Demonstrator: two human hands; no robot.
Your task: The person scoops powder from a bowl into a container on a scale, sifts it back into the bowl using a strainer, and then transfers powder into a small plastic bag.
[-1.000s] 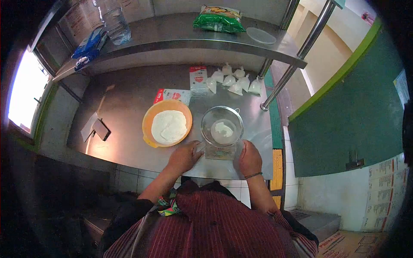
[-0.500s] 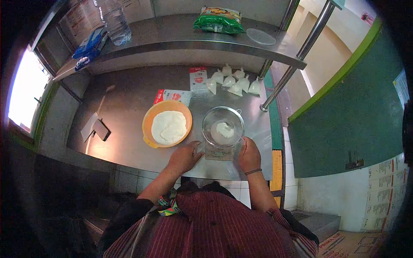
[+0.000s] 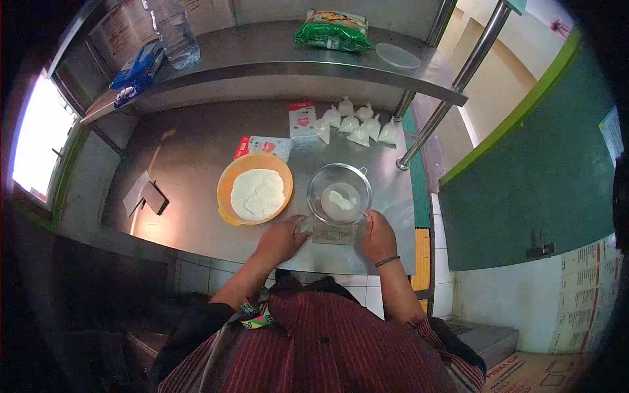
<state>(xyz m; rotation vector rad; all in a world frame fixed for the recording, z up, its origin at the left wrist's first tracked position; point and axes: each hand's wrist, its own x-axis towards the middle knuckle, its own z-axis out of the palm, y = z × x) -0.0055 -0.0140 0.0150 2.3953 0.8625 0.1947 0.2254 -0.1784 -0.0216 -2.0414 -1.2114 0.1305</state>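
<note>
**Both hands at the glass bowl on the scale**

Ok so quick rundown. Person stands at a steel tabletop, head cam looks straight down. Clear round glass bowl sits on a small square scale near the front edge, w/ a small white lump of powder at the bottom.

Left hand rests on the tabletop just left of the scale, fingers curled & touching the scale's front left corner, maybe the bowl's rim too, can't tell which. Right hand is on the other side, fingers together, up against the bowl's lower right rim; can't tell if it really grips or just touches.

Just left of the bowl: orange round plastic bowl full of white flour, not touching the glass one. Behind that a red and white packet lying flat. Further back a white carton w/ red print standing up, and next to it a bunch of small tied clear bags of white powder.

Upper steel shelf has a green snack bag, a clear round lid & a clear water bottle.
</note>
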